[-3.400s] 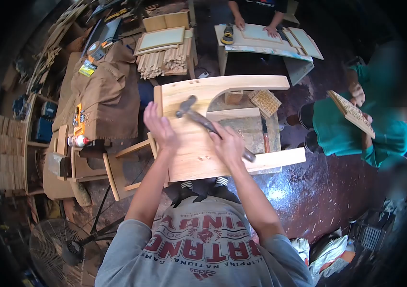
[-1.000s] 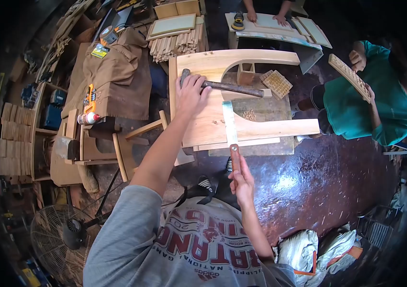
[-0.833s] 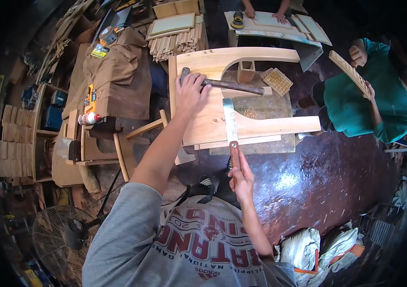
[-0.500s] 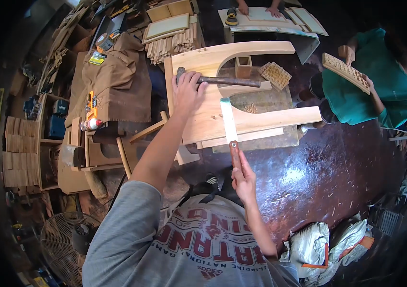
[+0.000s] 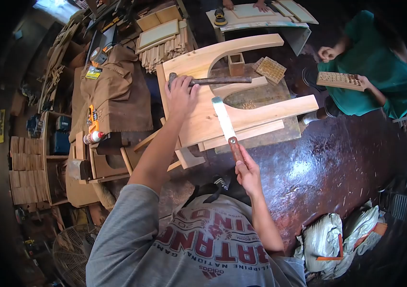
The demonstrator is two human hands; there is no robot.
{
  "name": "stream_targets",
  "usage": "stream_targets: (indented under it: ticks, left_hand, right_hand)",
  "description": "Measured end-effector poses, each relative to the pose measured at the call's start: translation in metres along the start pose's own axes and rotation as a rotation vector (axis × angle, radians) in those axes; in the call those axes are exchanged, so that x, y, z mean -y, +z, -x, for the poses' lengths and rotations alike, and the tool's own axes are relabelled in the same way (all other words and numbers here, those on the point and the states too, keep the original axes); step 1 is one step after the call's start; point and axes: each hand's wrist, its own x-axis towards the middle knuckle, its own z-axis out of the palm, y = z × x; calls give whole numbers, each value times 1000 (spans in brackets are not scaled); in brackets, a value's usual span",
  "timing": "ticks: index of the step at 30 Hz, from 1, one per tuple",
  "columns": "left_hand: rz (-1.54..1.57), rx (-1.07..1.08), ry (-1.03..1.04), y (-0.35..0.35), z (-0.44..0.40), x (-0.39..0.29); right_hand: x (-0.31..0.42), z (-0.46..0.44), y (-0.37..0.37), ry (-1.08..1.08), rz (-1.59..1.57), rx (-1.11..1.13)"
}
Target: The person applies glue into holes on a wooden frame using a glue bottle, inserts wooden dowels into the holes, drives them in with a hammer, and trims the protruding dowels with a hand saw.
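Observation:
My left hand (image 5: 183, 94) lies over a hammer (image 5: 225, 81) close to its head, fingers curled across the handle. The hammer rests on a pale wooden panel (image 5: 191, 124) with curved cut-outs. In my right hand (image 5: 248, 176) is a saw (image 5: 224, 120) with a reddish-brown handle and a long, flat, shiny blade. Its teeth are too small to make out. The blade points away from me above the near part of the panel. Small wooden pieces (image 5: 247, 104) lie within the nearer cut-out.
A person in a green shirt (image 5: 373, 67) holds a pegged wooden block (image 5: 341, 80) at the right. A similar block (image 5: 271, 70) and a wooden box (image 5: 236, 65) stand beyond the panel. Brown cloth (image 5: 112, 103) and a glue bottle (image 5: 94, 137) are left; sacks (image 5: 325, 237) lie lower right.
My view has shifted slightly. Both hands keep their holds on hammer and saw. The person in green has lowered and levelled the pegged block, their other hand now apart from it.

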Motion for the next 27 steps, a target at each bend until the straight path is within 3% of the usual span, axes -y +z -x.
stream_targets:
  ticks: [5,11,27]
  left_hand:
    - [-14,20,-6,0,-1,-1]
    - [-6,3,-6,3,3,1]
    - [-31,37,-7,-3,0,-4]
  right_hand:
    - [-3,22,0,-92,-33,26]
    - [-9,52,-20,-13,11,5]
    - [-13,-25,3,-304,175,-20]
